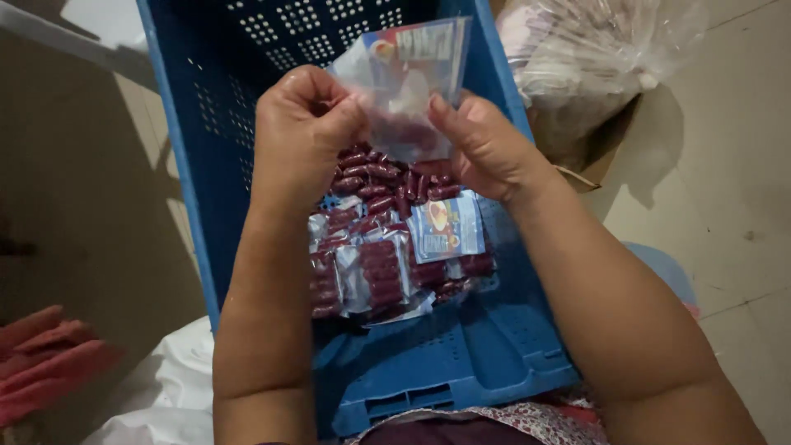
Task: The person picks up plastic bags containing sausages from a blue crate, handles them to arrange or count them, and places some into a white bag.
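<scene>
Both hands, left hand (301, 124) and right hand (486, 148), pinch one clear plastic packet (408, 82) above the blue crate (189, 165).

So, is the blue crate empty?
No, the crate holds a pile of packets of dark red pieces below both hands.

Pale tiled floor (741, 206), dim light, clear plastic sack (593, 49) in a cardboard box (606, 152).

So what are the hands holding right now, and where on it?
Both hands, left hand and right hand, pinch one clear plastic packet by its lower side edges.
</scene>
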